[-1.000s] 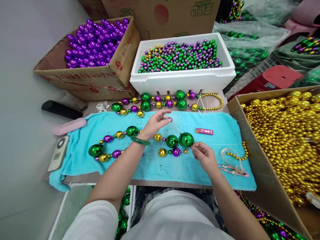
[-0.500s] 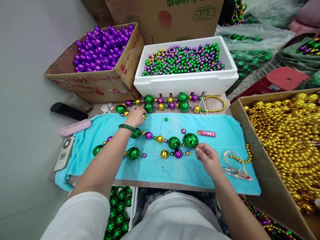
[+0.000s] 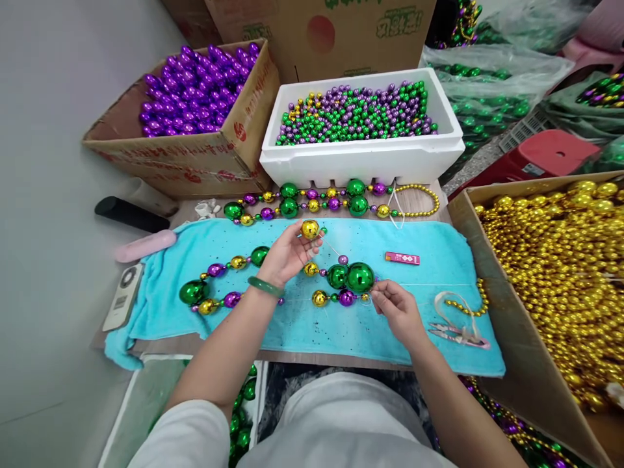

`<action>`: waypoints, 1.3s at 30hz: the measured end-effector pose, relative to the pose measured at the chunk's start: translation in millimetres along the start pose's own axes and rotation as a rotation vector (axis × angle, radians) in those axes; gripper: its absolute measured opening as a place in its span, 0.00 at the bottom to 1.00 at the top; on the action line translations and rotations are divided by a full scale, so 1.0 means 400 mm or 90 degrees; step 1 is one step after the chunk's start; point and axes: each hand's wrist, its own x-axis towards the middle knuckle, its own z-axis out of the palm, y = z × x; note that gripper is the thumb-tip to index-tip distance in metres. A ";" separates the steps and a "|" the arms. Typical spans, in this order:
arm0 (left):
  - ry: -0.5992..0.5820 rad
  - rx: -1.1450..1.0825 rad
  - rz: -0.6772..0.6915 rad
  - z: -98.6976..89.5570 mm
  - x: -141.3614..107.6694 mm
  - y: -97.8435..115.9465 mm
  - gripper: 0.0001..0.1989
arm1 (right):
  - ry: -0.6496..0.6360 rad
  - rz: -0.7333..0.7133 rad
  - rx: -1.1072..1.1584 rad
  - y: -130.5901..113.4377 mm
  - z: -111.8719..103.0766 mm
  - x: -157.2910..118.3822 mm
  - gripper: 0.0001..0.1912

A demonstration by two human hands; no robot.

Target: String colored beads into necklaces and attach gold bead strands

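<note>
My left hand [image 3: 292, 250], a green bangle [image 3: 266, 287] at its wrist, holds a round gold bead [image 3: 310, 229] in its fingertips, palm turned up. A small green bead [image 3: 324, 231] shows just beside it. My right hand [image 3: 396, 309] pinches thread at the right edge of a large green bead [image 3: 361, 278]. A small purple bead [image 3: 343, 259] sits above that bead, and a thin pale needle or wire runs from it toward the left fingers. Below lies a strand of gold, purple and green beads [image 3: 346, 298] on the blue towel [image 3: 302, 331].
A finished-looking necklace [image 3: 358, 206] lies behind the towel. Farther back stand a white foam box [image 3: 361, 159] of small beads and a carton [image 3: 195, 159] of purple beads. At right are a lighter-sized pink packet [image 3: 402, 258], snips [image 3: 458, 336] and a carton [image 3: 517, 286] of gold beads.
My left hand has moved right and nearer from the back necklace, now with a gold bead raised in its fingers. My right hand and the large green bead have shifted slightly left.
</note>
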 end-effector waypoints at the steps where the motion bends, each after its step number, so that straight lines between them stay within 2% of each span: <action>1: -0.001 -0.014 -0.003 0.005 -0.004 -0.006 0.12 | -0.002 -0.002 0.000 0.000 0.001 -0.001 0.15; 10: -0.031 0.018 0.031 0.002 0.002 -0.022 0.14 | 0.011 0.000 -0.007 -0.002 -0.002 -0.008 0.14; 16: -0.091 0.157 0.135 0.020 -0.029 -0.047 0.17 | 0.013 0.007 -0.002 -0.007 0.000 -0.007 0.14; 21: -0.131 0.174 0.107 0.035 -0.043 -0.065 0.16 | 0.029 0.005 0.062 0.002 -0.001 -0.001 0.15; 25: -0.121 0.187 0.123 0.042 -0.046 -0.063 0.15 | -0.043 0.039 0.136 0.011 -0.020 -0.004 0.24; 28: -0.103 0.243 0.174 0.059 -0.059 -0.062 0.14 | -0.113 0.073 0.138 0.010 -0.040 -0.012 0.25; 33: -0.130 0.332 0.251 0.096 -0.078 -0.068 0.10 | -0.187 0.130 0.032 0.001 -0.073 -0.022 0.23; 35: -0.133 0.356 0.281 0.112 -0.081 -0.067 0.09 | -0.187 0.112 -0.050 -0.001 -0.091 -0.023 0.21; 37: -0.146 0.388 0.305 0.130 -0.087 -0.061 0.08 | -0.126 0.064 -0.159 -0.008 -0.110 -0.023 0.19; 39: -0.170 0.423 0.317 0.152 -0.098 -0.051 0.06 | -0.028 0.011 -0.246 -0.028 -0.125 -0.023 0.17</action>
